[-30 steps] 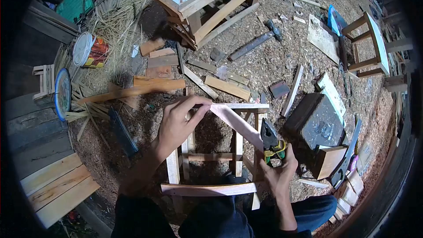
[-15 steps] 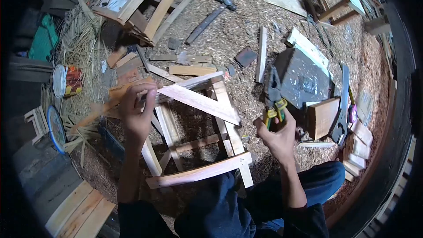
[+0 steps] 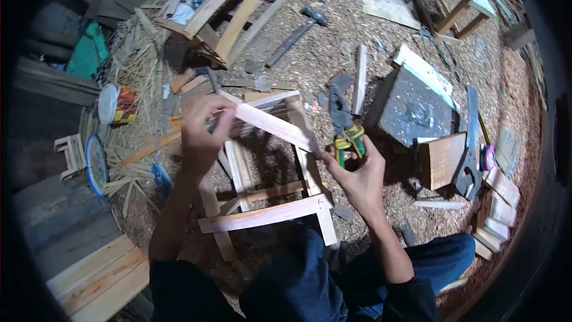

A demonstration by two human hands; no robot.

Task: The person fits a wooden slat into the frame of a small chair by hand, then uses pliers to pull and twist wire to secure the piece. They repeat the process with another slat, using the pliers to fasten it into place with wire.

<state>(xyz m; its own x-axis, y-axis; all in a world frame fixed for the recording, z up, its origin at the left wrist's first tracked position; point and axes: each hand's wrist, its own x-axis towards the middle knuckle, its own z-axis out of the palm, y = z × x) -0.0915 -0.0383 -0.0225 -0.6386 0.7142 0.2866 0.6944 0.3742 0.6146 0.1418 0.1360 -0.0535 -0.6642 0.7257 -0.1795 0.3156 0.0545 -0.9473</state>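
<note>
My left hand (image 3: 205, 128) is closed in a pinch on the left end of a short pale wooden slat (image 3: 275, 126). The slat slants over a small unfinished wooden frame (image 3: 243, 173) in front of my knees. A curved crosspiece (image 3: 265, 213) spans the near side of that frame. In my right hand (image 3: 360, 176) are pliers (image 3: 342, 119) with yellow and green handles, jaws pointing up and away from me. The right fingertips come right up to the slat's right end.
A hammer (image 3: 298, 36) lies on the shavings beyond the frame. To the right are a dark block (image 3: 411, 107), a handsaw (image 3: 472, 143) and a tape measure (image 3: 488, 158). A paint can (image 3: 117, 104) stands left. Wooden stools are at the upper left and upper right.
The pliers and my right hand have moved left, up to the slat's right end. My left hand still pinches the slat. The whole view has shifted slightly.
</note>
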